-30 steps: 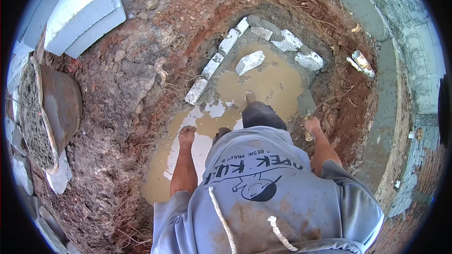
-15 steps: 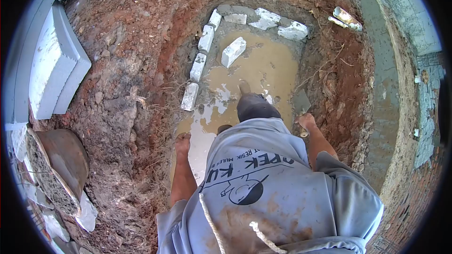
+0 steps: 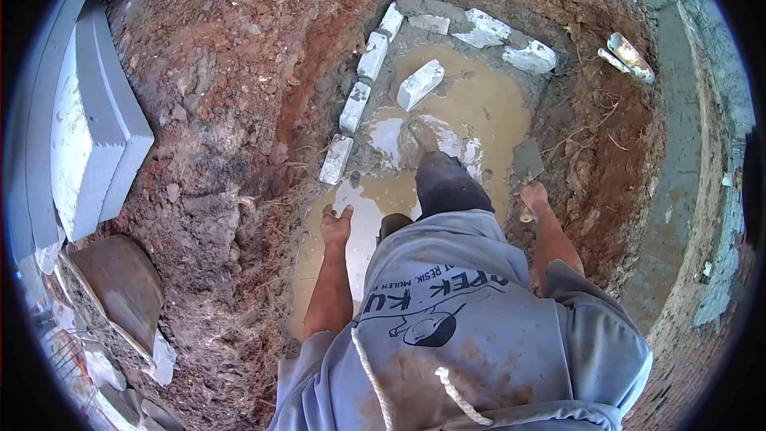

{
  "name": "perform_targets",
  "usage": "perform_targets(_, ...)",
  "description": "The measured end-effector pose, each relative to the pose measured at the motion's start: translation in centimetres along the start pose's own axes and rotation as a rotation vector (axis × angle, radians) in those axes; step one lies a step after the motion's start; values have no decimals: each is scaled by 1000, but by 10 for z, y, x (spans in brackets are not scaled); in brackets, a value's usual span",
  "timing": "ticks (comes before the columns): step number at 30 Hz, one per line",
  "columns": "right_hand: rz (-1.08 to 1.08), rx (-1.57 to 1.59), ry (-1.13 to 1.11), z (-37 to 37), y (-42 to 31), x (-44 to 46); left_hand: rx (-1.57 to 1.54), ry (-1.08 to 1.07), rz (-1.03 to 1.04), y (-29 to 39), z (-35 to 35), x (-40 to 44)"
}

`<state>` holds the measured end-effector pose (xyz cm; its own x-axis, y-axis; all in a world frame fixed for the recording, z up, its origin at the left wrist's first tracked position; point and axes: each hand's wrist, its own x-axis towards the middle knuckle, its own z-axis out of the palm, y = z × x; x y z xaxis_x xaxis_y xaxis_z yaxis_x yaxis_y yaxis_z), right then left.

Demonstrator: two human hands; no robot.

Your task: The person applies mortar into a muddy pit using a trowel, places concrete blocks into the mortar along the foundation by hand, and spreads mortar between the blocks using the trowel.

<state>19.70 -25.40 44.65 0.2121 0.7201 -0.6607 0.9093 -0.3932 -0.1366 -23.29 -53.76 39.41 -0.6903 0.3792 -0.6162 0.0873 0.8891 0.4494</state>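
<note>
My right hand is wrapped round the handle of a trowel, and its grey blade points away from me beside the pit wall. Over the muddy water on the left, my left hand is empty, with thumb and fingers apart. Nearest to it lies a white block, the closest of a row along the left edge of the pit. A loose white block sits tilted in the water, apart from the rows. My muddy foot stands in the water in front of me.
More white blocks line the far edge in grey mortar. Pipe pieces lie on the right bank. Large pale slabs and a bucket-like container are on the left. A concrete wall runs along the right.
My left hand has moved forward and its fingers have spread. My leg has stepped forward in the water. My right hand still holds the trowel. The view has shifted slightly.
</note>
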Motion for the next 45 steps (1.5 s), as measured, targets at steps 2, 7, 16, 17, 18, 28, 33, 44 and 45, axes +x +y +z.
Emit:
perform_targets(2,23,74,25,2,-16,35,63,23,-21,19,7,2)
perform_targets(7,-29,441,-43,37,-94,121,142,7,-37,62,39,52)
perform_targets(16,31,1163,20,185,-261,223,371,46,37,225,187,317)
perform_targets(17,51,1210,72,191,-274,230,307,123,175,212,217,367)
perform_targets(18,68,1253,127,202,-277,244,343,109,165,232,232,403)
perform_targets(28,388,1360,-30,220,-280,344,399,284,256,269,309,568)
perform_targets(33,367,1272,-118,210,-295,347,348,311,351,259,307,567)
perform_targets(44,381,1284,-175,213,-295,344,241,292,482,259,303,568)
perform_targets(45,379,1278,-177,214,-296,344,239,288,491,256,304,570)
